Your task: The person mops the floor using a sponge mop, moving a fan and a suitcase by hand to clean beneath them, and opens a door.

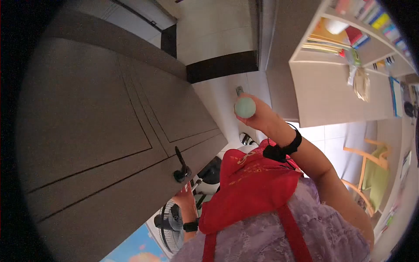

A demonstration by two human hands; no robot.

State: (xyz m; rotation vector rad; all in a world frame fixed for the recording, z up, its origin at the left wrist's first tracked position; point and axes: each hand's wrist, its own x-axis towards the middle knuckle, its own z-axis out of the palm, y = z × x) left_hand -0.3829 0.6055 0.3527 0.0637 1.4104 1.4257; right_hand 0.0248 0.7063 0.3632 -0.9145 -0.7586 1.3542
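Note:
My right hand [258, 114] is closed around an upright rod-like thing with a pale green round end [245, 107], seen from straight above. A small grey piece [239, 91] shows just past my fingers; the lower part is hidden by the hand. Down by the edge of the brown door [100, 118], below its black lever handle [182, 170], is my left hand [185, 200]. The door's edge partly covers its fingers, and a bit of red and white shows beside them. Whether it grips the door or something else is unclear.
A dark threshold strip [222, 66] crosses the light floor tiles ahead. On the right stand a bookshelf [340, 94] and a chair with a green seat [374, 177]. An electric fan [170, 225] sits behind the door. My red apron [248, 192] hangs in front of me.

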